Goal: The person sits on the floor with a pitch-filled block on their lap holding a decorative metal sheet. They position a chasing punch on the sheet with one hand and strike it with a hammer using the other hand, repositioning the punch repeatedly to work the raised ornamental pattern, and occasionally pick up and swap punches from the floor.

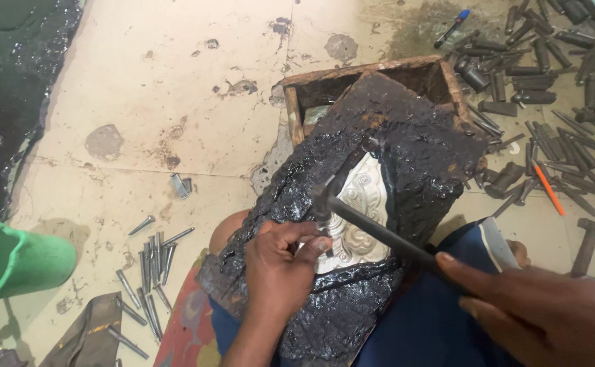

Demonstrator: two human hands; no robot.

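A black pitch-covered board [406, 146] leans from my lap against a wooden box [379, 75]. Set in the pitch is a pale silvery metal sheet [362, 204] with raised scroll patterns. My left hand [284, 261] pinches a small punch upright on the sheet's lower left part. My right hand [549, 312] grips the dark handle of a hammer [372, 228], whose head [321, 200] sits just above the punch's top.
Several steel punches [151, 261] lie on the tiled floor at lower left, with many more punches and tools [549, 88] at upper right. An orange pencil [549, 190], a blue pen [452, 27], a green bucket [19, 261] and black pitch [12, 88] lie around.
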